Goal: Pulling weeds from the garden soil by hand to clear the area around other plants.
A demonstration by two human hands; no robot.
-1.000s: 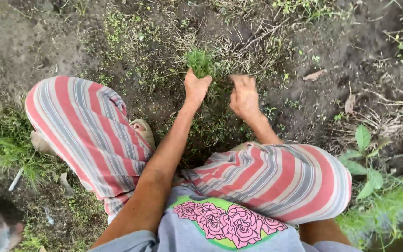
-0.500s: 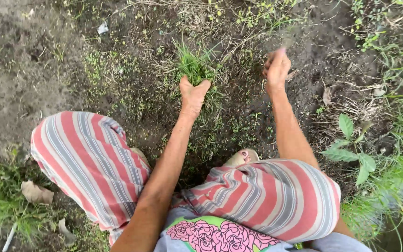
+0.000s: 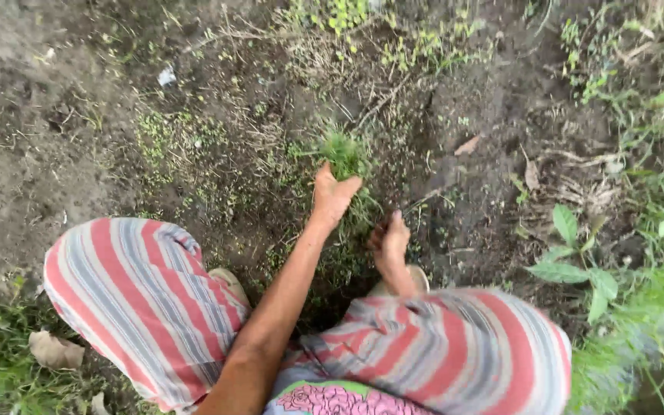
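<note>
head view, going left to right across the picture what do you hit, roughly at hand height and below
dry leaf → left striped knee → left hand closed on the grass tuft → right hand low at the soil → right striped knee → broad-leaved seedling

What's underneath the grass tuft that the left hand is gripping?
Dark soil with small green weeds lies around the grass tuft. The left hand covers its base, so roots and the ground directly below are hidden.

Soft, even daylight falls from above, with no hard shadows or glare. The lower right edge smears into blur, perhaps from motion; the centre stays fairly sharp.
</note>
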